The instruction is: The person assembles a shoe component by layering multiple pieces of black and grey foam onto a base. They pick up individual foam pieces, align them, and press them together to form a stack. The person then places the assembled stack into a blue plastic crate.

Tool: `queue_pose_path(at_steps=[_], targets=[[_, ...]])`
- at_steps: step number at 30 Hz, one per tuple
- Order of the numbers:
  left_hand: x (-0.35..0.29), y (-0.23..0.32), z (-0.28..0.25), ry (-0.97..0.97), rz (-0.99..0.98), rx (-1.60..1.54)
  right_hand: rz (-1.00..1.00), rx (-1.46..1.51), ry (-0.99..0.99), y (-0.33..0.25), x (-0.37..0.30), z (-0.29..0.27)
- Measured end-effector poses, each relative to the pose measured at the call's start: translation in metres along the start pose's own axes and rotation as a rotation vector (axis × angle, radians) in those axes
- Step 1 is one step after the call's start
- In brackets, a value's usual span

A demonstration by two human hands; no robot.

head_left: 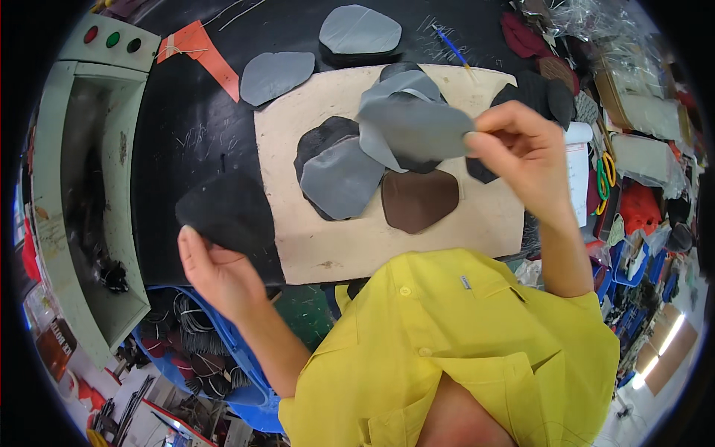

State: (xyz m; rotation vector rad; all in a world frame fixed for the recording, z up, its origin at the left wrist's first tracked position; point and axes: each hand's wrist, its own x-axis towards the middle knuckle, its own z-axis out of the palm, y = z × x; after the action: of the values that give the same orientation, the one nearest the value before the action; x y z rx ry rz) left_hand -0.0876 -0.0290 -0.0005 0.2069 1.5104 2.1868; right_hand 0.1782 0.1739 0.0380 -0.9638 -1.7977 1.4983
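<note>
My left hand (222, 268) pinches the edge of a black fabric piece (227, 211) over the dark tabletop, left of the pale board (357, 257). Between the thumb and fingers of my right hand (521, 149) is the right end of a grey rounded piece (424, 128), raised above the board. Beneath it lie more grey and black pieces, partly covered. To its left, another grey piece (341, 177) rests on black ones. A dark brown piece (421, 200) lies flat below them on the board.
Beyond the board sit a grey stack (360, 30), a single grey piece (277, 77), an orange strip (211, 63) and a blue pen (450, 46). A metal box with buttons (112, 41) stands left. Yellow-handled scissors (607, 175) are at right; a blue basket (242, 365) is below left.
</note>
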Motion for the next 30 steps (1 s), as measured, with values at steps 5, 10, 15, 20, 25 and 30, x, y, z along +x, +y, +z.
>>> queue_pose_path(at_steps=[5, 10, 15, 20, 25, 30], targets=[[-0.017, 0.015, 0.011, -0.372, -0.102, 0.156, -0.183, -0.320, -0.450, -0.037, 0.016, -0.032], [-0.027, 0.007, 0.068, -0.811, -0.296, 0.259, -0.190, -0.286, -0.656, -0.020, 0.065, -0.023], [-0.026, -0.062, 0.122, -0.806, -0.334, 0.395, -0.101, -0.447, -0.579, 0.050, 0.105, 0.002], [-0.020, -0.100, 0.145, -0.584, -0.267, 0.391, 0.047, -0.351, -0.404, 0.043, 0.101, -0.015], [-0.020, -0.104, 0.142, -0.513, 0.018, 0.506, 0.198, 0.034, -0.564, 0.047, 0.075, -0.024], [-0.003, -0.102, 0.137, -0.620, 0.612, 1.245, 0.158, -0.275, -0.415, 0.066, 0.082, -0.011]])
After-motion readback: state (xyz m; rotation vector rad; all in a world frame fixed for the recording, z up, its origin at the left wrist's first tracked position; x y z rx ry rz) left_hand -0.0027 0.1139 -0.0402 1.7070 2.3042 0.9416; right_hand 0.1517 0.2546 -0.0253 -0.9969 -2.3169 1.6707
